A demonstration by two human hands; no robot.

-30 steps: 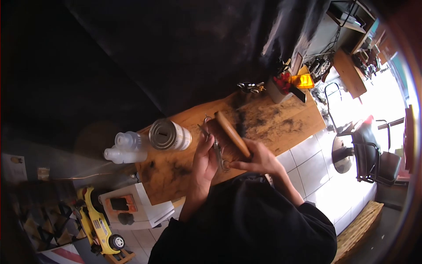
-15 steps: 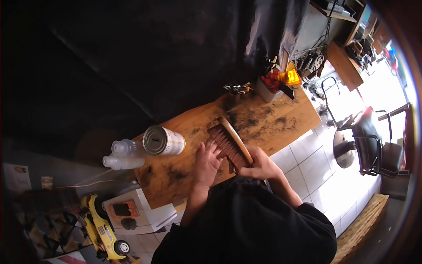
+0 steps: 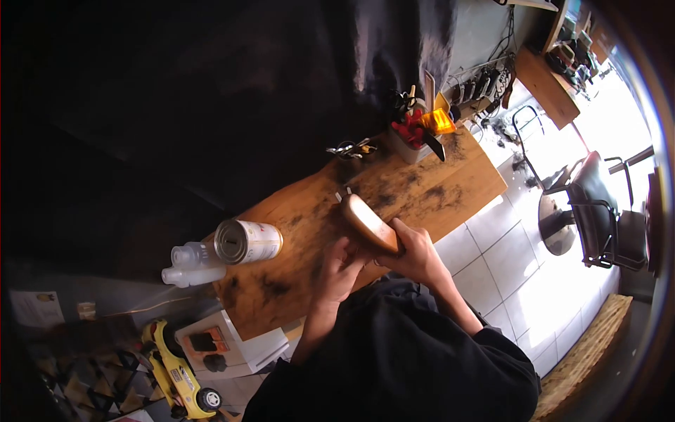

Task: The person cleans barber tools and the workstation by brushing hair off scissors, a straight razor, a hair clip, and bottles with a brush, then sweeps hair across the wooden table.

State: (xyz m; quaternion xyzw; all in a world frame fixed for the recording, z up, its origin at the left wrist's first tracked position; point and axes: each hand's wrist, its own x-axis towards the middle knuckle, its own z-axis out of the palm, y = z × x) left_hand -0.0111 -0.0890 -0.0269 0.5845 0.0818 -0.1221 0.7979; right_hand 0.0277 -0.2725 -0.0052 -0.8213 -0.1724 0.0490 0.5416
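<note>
My right hand [image 3: 416,254] grasps the near end of the wooden brush [image 3: 371,225], which juts forward and leftward from my fingers, above the worktop [image 3: 302,211]. My left hand [image 3: 337,274], half curled, is just left of the brush; whether it grips anything, I cannot tell. Farther left is a can [image 3: 253,241].

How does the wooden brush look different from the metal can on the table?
The wooden brush is held in the right hand, while the metal can stands on the wooden table. The wooden brush shows a long, slim brown back; the metal can is a wide, round cylinder. The wooden brush's back shows no label, but the metal can has a pale one. Both have rounded ends.
</note>
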